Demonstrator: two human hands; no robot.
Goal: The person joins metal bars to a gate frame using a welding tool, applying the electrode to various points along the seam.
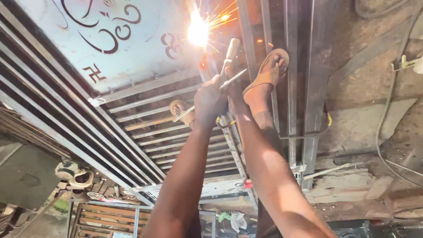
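Left hand [210, 100] — fist clamped on a thin rod [207, 98] — arm outstretched; sparks [199, 31] at twelve o'clock; right hand's [233, 90] grip unclear.

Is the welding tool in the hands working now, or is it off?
On: a bright arc with flying sparks burns at the tip of the welding tool, against the metal gate.

A metal workshop: a steel gate [132, 110] of welded bars lies across the dirt floor [374, 88], bright welding sparks [199, 30] fly, a cable [387, 132] trails, and scrap frames [110, 218] lie about.
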